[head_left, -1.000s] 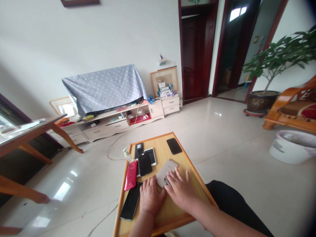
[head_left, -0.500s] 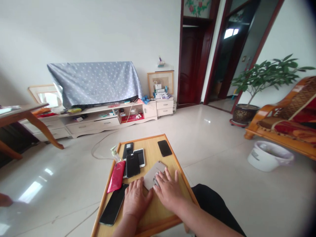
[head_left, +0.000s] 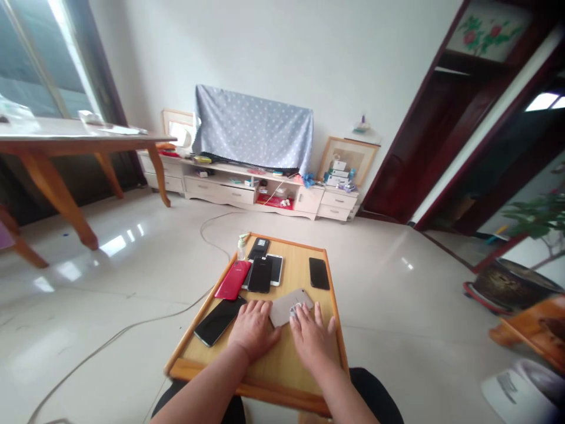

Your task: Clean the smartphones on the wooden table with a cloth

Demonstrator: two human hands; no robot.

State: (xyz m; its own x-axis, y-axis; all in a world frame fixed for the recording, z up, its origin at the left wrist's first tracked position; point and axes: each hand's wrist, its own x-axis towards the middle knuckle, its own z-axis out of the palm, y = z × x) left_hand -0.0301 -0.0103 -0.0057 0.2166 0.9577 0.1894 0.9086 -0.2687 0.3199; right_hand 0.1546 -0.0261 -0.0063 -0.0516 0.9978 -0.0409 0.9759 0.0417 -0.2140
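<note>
A pale gold smartphone (head_left: 285,311) lies face down and slanted on a small wooden table (head_left: 278,365). My left hand (head_left: 252,331) is at the phone's left end, fingers along its edge and thumb by the lower corner, holding it against the tabletop. Under the fingertips of my right hand (head_left: 311,335) is a small crumpled greyish cloth (head_left: 295,308), pressed onto the phone's back. A large black phone (head_left: 218,323) lies beside my left hand. Beyond it are a red phone (head_left: 233,280), a black phone (head_left: 260,274) partly over a white one (head_left: 276,270), and another dark phone (head_left: 259,248).
A pump bottle (head_left: 241,247) stands at the table's far left corner. One more black phone (head_left: 318,274) lies near the right edge. A raised wooden rim borders the tabletop. A cable (head_left: 132,325) runs over the floor at left, and a white bucket (head_left: 516,391) stands at lower right.
The view has swung to the left, so the room appears shifted rightward. My right hand and the cloth have shifted slightly on the phone's back; my left hand keeps its place at the phone's end.
</note>
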